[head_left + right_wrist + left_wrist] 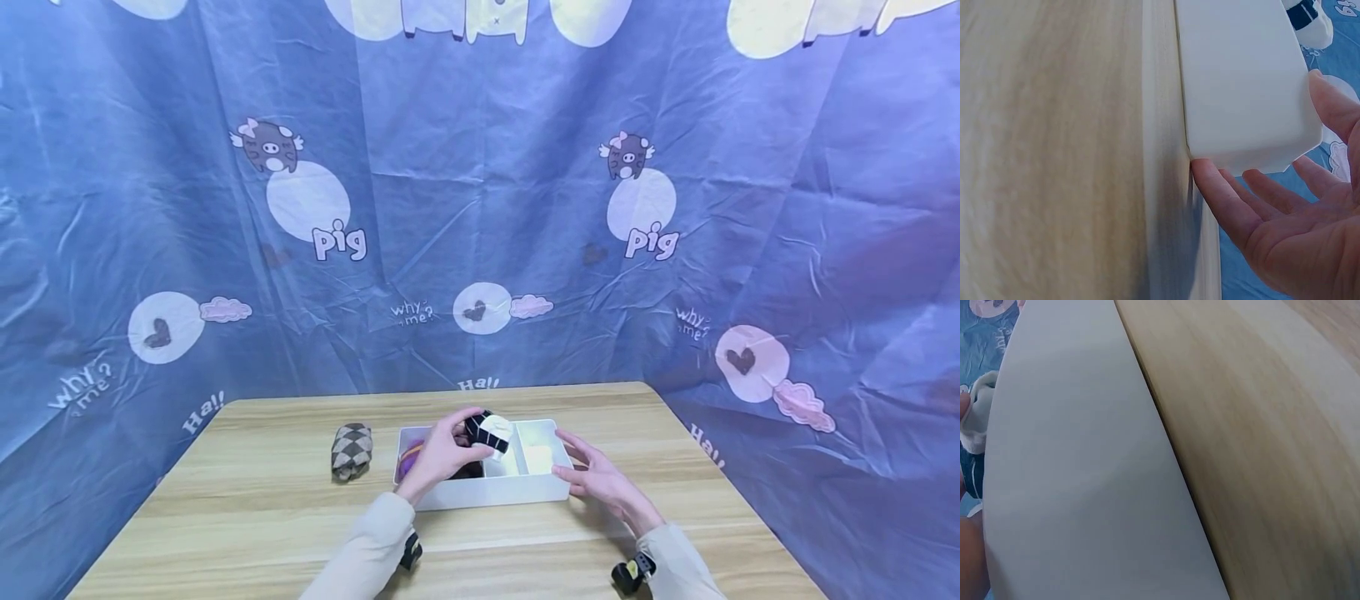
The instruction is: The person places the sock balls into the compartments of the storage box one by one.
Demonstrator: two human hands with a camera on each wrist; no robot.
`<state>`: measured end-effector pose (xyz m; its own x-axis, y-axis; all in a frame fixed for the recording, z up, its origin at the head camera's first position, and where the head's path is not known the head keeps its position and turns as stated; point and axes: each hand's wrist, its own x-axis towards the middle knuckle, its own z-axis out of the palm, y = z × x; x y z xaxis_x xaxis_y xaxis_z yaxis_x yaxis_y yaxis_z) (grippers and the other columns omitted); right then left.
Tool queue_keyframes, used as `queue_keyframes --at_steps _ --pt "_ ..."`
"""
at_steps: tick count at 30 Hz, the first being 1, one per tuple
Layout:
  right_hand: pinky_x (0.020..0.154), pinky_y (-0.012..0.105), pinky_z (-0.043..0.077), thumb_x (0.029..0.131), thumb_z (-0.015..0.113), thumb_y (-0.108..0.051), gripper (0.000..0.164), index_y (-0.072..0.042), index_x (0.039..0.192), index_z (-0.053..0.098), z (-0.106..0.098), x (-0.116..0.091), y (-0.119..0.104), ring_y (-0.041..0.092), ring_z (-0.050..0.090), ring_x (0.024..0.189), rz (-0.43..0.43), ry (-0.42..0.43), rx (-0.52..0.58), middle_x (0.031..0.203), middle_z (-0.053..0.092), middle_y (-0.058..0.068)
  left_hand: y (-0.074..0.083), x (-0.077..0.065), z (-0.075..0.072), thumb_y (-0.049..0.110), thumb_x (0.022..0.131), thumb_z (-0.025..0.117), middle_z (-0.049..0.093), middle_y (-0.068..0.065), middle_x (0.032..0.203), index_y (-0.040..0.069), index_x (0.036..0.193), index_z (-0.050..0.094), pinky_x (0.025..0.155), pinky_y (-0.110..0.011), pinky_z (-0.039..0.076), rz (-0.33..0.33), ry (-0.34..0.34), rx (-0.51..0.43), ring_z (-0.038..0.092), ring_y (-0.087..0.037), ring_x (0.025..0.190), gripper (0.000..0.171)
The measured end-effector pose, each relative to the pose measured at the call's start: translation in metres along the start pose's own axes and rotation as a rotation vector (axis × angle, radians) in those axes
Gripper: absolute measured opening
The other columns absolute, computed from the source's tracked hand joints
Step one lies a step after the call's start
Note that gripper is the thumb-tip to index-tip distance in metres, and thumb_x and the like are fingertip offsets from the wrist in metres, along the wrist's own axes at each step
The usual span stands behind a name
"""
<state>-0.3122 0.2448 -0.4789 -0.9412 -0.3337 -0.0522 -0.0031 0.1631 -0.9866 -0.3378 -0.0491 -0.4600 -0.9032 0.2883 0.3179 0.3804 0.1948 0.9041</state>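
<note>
My left hand [444, 454] pinches a rolled sock [487, 431], black with white lines and a white part, over the middle of a white divided box [491, 493]. In the left wrist view, the sock's white ribbed cuff [979, 415] shows past the box wall, with most of that hand hidden. My right hand [603, 483] rests at the box's right end, fingers extended. In the right wrist view, its fingertips touch the lower end wall and the thumb lies by the rim. A purple bundle [408, 460] and a dark one [471, 470] lie in the box's left part.
A brown-and-grey diamond-patterned rolled sock [352, 452] lies on the wooden table [255, 500], left of the box. Thin dividers [519, 448] split the box. A blue printed curtain [480, 208] hangs behind the table and along its sides.
</note>
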Motion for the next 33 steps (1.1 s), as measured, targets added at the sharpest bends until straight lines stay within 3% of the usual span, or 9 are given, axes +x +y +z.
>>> queue_keyframes --at_steps 8,15,18,24,33 --pt "0.094 0.043 0.054 0.093 0.066 -0.016 0.081 -0.008 0.157 0.017 0.0 0.0 0.001 0.039 0.046 0.131 -0.009 -0.003 0.004 0.155 0.018 0.034 -0.003 0.004 0.011 0.012 0.075 0.084 0.072 -0.015 0.101 0.008 0.132 0.059 0.068 -0.02 0.054 0.038 -0.02 0.048 0.066 -0.015 0.083 0.063" --pt "0.094 0.042 0.054 0.093 0.066 -0.016 0.081 -0.008 0.157 0.017 0.0 0.0 0.003 0.032 0.052 0.125 -0.012 -0.01 0.009 0.155 0.018 0.034 -0.004 0.009 0.015 0.022 0.072 0.087 0.07 -0.006 0.098 0.014 0.129 0.064 0.067 -0.021 0.052 0.051 -0.012 0.24 0.06 -0.008 0.077 0.062" --pt "0.094 0.041 0.054 0.093 0.066 -0.017 0.081 -0.008 0.157 0.017 0.0 0.0 0.003 0.032 0.052 0.125 -0.013 -0.007 0.004 0.156 0.018 0.034 -0.004 0.009 0.016 0.024 0.071 0.087 0.07 -0.003 0.096 0.017 0.128 0.064 0.068 -0.021 0.052 0.045 -0.032 0.292 0.059 -0.007 0.077 0.062" --pt "0.094 0.044 0.054 0.093 0.066 -0.016 0.081 -0.008 0.157 0.017 0.0 0.001 0.004 0.033 0.052 0.125 -0.021 -0.007 0.014 0.155 0.017 0.035 -0.003 0.01 0.018 0.024 0.071 0.086 0.07 -0.003 0.091 0.01 0.128 0.064 0.067 -0.022 0.051 0.041 -0.059 0.32 0.059 -0.008 0.077 0.062" --pt "0.095 0.044 0.053 0.093 0.066 -0.016 0.081 -0.008 0.157 0.016 0.001 -0.002 0.003 0.036 0.049 0.128 -0.016 -0.004 0.016 0.156 0.016 0.035 0.003 0.01 0.017 0.029 0.071 0.086 0.069 -0.002 0.096 0.015 0.126 0.067 0.073 -0.026 0.048 -0.006 -0.071 0.398 0.056 -0.01 0.081 0.06"
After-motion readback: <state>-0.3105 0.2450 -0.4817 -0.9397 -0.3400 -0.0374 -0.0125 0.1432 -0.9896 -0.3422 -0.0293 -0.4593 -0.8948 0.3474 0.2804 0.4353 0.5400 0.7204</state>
